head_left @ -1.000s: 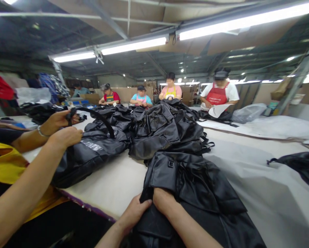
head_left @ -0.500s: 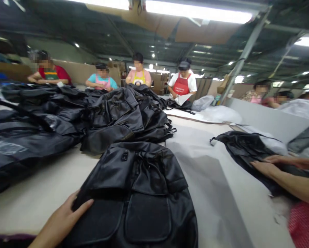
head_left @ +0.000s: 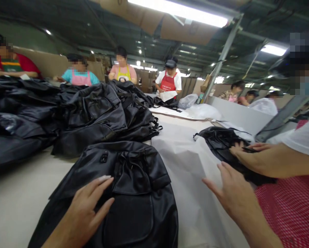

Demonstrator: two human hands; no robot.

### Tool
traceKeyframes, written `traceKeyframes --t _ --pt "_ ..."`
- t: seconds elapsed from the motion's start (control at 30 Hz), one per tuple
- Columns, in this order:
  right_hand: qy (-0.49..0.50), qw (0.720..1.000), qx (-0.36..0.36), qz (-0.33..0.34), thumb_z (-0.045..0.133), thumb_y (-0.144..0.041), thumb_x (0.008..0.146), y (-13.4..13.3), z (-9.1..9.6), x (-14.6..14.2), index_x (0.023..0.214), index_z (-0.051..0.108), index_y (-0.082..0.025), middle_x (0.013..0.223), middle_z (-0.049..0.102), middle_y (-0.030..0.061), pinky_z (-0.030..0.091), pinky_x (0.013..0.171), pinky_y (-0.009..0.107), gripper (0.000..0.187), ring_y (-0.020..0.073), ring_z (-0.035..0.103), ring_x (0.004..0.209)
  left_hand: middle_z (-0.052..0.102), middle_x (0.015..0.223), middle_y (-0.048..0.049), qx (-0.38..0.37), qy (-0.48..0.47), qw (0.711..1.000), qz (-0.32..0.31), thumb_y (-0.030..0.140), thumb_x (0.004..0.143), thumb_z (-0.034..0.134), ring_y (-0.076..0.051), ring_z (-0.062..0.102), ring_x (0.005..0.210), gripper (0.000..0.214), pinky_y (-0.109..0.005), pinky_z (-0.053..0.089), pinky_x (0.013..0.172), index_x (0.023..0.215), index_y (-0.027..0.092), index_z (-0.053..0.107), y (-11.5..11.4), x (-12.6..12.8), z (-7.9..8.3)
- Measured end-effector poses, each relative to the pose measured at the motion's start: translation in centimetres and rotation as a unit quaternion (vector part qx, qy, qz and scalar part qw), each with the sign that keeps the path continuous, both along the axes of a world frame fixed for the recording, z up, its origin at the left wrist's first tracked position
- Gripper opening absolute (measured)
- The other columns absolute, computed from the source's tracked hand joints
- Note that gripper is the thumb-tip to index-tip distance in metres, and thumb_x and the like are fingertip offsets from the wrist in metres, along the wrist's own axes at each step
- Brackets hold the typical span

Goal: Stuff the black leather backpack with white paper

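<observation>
A black leather-like backpack (head_left: 128, 218) lies front side up on the table before me, its lower end cut off by the frame. Over its left front pocket is my left hand (head_left: 88, 203), fingers stretched out and holding nothing; whether the palm touches the bag I cannot tell. My right hand (head_left: 233, 193) is open above white sheet material to the right of the bag, thumb apart from the fingers. A small black buckle (head_left: 104, 156) and a gathered flap (head_left: 132, 172) show on the backpack's upper front.
A heap of black backpacks (head_left: 92, 113) covers the table's left and far side. At right, a co-worker's hands (head_left: 238, 150) are on another black bag (head_left: 213, 137). White sheeting (head_left: 177, 155) lies between. Several people work behind the heap; a metal post (head_left: 221, 57) rises beyond.
My left hand has moved from the backpack's left edge over its front. My right hand has come into view. The view has swung right, showing more of the co-worker.
</observation>
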State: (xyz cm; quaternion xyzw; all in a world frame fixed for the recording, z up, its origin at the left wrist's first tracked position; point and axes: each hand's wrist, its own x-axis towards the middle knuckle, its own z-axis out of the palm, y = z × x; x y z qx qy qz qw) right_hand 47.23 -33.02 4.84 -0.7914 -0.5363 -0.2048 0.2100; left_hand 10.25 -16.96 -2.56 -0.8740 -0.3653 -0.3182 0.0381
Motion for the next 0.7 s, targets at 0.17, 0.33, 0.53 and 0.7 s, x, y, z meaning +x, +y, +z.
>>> traceKeyframes --t 0.17,0.33,0.53,0.7 --pt "-0.092 0.969 -0.21 -0.092 0.034 -0.016 0.089 0.1 -4.2 2.0 0.078 0.058 -0.019 0.082 0.063 0.007 0.042 0.073 0.034 0.027 0.0223 0.059 0.084 0.059 0.12 -0.0047 0.039 0.035 0.998 -0.025 0.042 0.079 0.056 -0.024 0.055 0.11 0.041 -0.036 0.041 0.094 0.117 0.027 0.057 0.5 0.3 -3.6" --pt "0.019 0.977 -0.186 -0.1 0.036 -0.03 0.09 -0.2 -2.9 2.5 0.081 0.059 -0.021 0.086 0.064 0.0046 0.041 0.069 0.03 0.026 0.0205 0.06 0.084 0.057 0.123 -0.0032 0.033 0.032 0.999 -0.018 0.042 0.079 0.057 -0.024 0.051 0.115 0.039 -0.038 0.037 0.097 0.116 0.03 0.057 0.9 -0.5 -5.1" --pt "0.014 0.981 0.007 -0.191 0.041 -0.041 0.082 2.3 6.9 4.1 0.082 0.06 -0.021 0.09 0.064 0.0069 0.039 0.066 0.033 0.028 0.0241 0.059 0.082 0.056 0.123 -0.004 0.025 0.024 0.999 -0.019 0.039 0.079 0.057 -0.024 0.05 0.115 0.039 -0.04 0.038 0.097 0.117 0.029 0.055 0.6 -0.4 -5.2" --pt "0.114 0.982 0.149 -0.027 0.053 -0.044 0.075 5.7 13.4 -3.3 0.073 0.058 -0.021 0.065 0.06 0.0002 0.039 0.061 0.029 0.024 0.0175 0.055 0.064 0.049 0.129 -0.009 -0.001 -0.049 0.999 -0.002 0.035 0.082 0.054 -0.025 0.047 0.118 0.052 -0.04 0.04 0.097 0.131 0.024 0.04 -0.4 1.2 -1.3"
